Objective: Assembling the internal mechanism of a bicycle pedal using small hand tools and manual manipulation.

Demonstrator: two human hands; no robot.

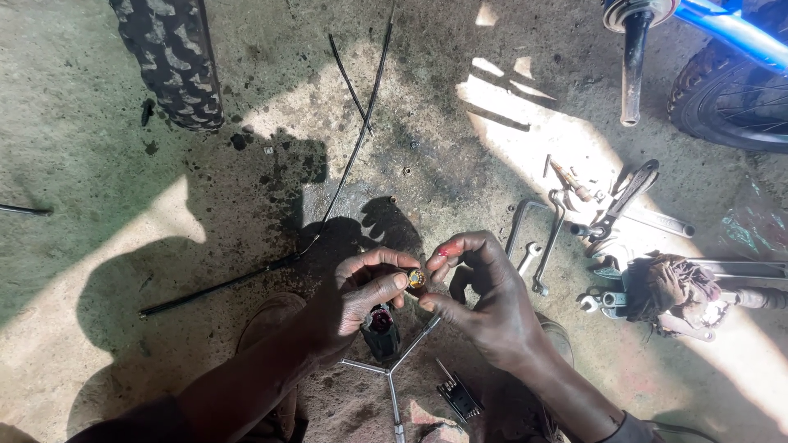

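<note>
My left hand (361, 287) pinches a small brass-coloured part (416, 279) at its fingertips, held above the floor (98, 164) between both hands, while my right hand (484, 295) closes narrow beside it, its red-smeared fingertip (447, 248) just touching; I judge the greasy pinch could slip and drop the part into the dirt, where it would be hard to find. Straight below sit a dark grease pot (380, 328), a three-way wrench (392, 369) and a multi-tool (458, 397), with spanners (548, 246) and a rag (669, 287) to the right, a cable (336, 189) and a tyre (171, 61) well apart
</note>
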